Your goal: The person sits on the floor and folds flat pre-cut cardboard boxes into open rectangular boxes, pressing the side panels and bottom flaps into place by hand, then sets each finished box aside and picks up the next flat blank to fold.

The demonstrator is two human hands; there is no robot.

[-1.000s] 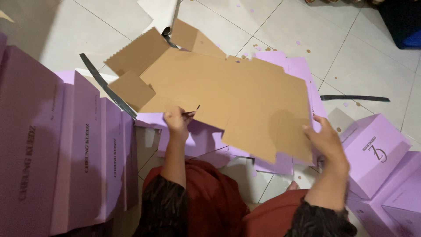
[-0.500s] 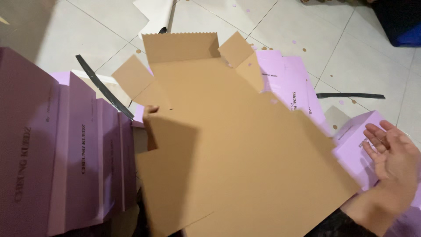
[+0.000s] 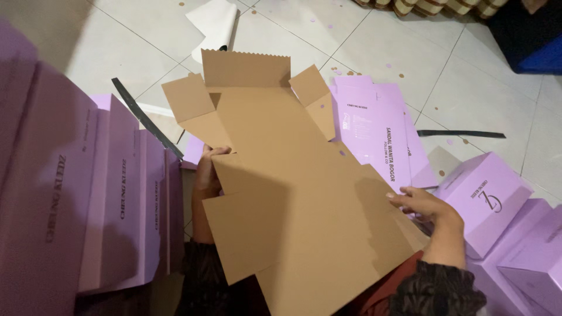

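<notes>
A large flat brown cardboard box blank (image 3: 293, 193), with flaps and a zigzag top edge, lies tilted over my lap, its plain side up. My left hand (image 3: 208, 169) grips its left edge, fingers curled over the board. At the blank's right edge my right hand (image 3: 422, 205) holds the board, fingertips on top of it. Beneath the blank's upper right lies a stack of flat lilac printed box blanks (image 3: 374, 129) on the tiled floor.
A row of folded lilac boxes (image 3: 88, 199) stands at my left. Assembled lilac boxes (image 3: 489, 199) sit at the right. Black strips (image 3: 143, 117) (image 3: 462, 134), a white sheet (image 3: 215, 26) and small paper dots lie on the floor tiles (image 3: 480, 76).
The brown blank has come closer and turned more upright toward me. My right hand, open and off the board half a second ago, now holds its right edge.
</notes>
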